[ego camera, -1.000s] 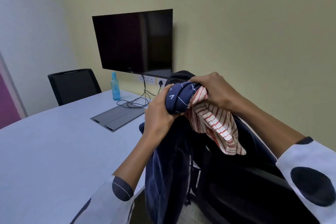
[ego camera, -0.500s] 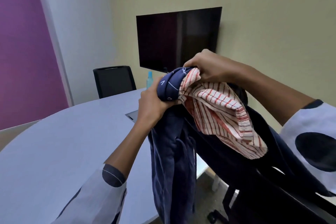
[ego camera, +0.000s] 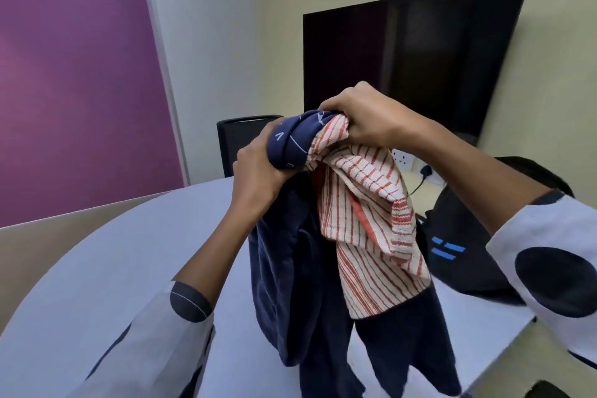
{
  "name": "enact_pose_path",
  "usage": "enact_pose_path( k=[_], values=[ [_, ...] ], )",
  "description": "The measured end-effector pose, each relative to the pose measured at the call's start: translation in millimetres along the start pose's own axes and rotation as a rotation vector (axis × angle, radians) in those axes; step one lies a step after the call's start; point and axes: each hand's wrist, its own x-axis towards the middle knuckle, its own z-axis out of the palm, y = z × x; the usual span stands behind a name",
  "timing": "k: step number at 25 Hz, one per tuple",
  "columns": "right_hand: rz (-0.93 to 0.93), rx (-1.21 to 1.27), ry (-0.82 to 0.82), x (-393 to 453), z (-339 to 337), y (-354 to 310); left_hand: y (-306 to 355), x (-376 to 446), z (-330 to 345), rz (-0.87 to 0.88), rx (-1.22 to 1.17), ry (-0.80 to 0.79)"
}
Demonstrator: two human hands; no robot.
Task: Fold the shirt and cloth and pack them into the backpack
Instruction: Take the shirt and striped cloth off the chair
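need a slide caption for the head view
Both hands, left and right, lift navy shirt and striped cloth bunched together above table.

I can read little here. On the bunched top of the navy blue fabric shirt (ego camera: pixel 290 142), white print shows a single "V"-like mark beside thin white lines; whether it is a letter I cannot tell. To the right of that shirt, the black fabric backpack (ego camera: pixel 458 255) carries a logo of short bright blue bars, without any legible word.
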Motion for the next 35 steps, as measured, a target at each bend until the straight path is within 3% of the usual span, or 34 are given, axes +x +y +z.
enact_pose_path(
  k=[6, 12, 17, 22, 28, 31, 33, 35],
  values=[
    [-0.072, 0.163, 0.165, 93, 67, 25, -67, 67, -10, 0.011, 0.194, 0.158],
    [-0.152, 0.218, 0.150, 191, 157, 28, -173, 103, -25, -0.052, 0.284, 0.255],
    [-0.057, 0.248, -0.117, 254, 277, 41, -288, 102, -25, -0.224, 0.281, 0.061],
    [0.020, 0.413, -0.263, 294, 397, 38, -405, 83, -21, -0.463, 0.217, -0.105],
    [0.130, 0.590, -0.500, 271, 532, 31, -508, 15, -22, -0.775, 0.208, -0.296],
    [0.086, 0.596, -0.496, 259, 549, 27, -520, -1, -19, -0.743, 0.318, -0.257],
    [0.050, 0.398, -0.462, 246, 536, 28, -508, -12, -17, -0.597, 0.423, -0.237],
    [0.047, 0.148, -0.462, 221, 520, 34, -488, -34, -13, -0.384, 0.523, -0.379]
  ],
)
